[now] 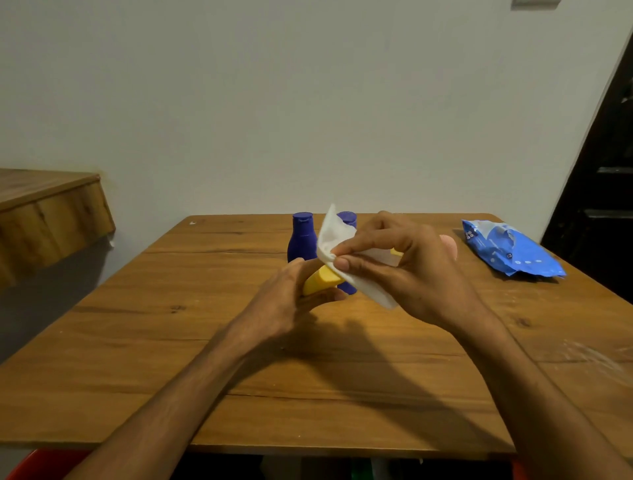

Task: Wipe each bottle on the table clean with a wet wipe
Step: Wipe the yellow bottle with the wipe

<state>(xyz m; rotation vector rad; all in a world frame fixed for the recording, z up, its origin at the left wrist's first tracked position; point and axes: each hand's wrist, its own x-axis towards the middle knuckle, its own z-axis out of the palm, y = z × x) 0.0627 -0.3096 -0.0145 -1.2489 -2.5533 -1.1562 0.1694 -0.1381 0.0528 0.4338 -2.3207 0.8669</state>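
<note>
Yellow bottle (320, 279): left grip (291, 298) clasps one end, steadying it; right grip (404, 267) pinches wet wipe (342, 246) over it for rubbing.

A plain pale wall (308, 102) fills the back, with a small grey plate (534, 3) right at its top edge. On the left a wooden ledge (51, 212) juts out from that wall, and on the far right there's a dark panel (603, 192), possibly a door. In the bottom-left corner there's a sliver of something red (44, 462), too cropped to identify.
</note>
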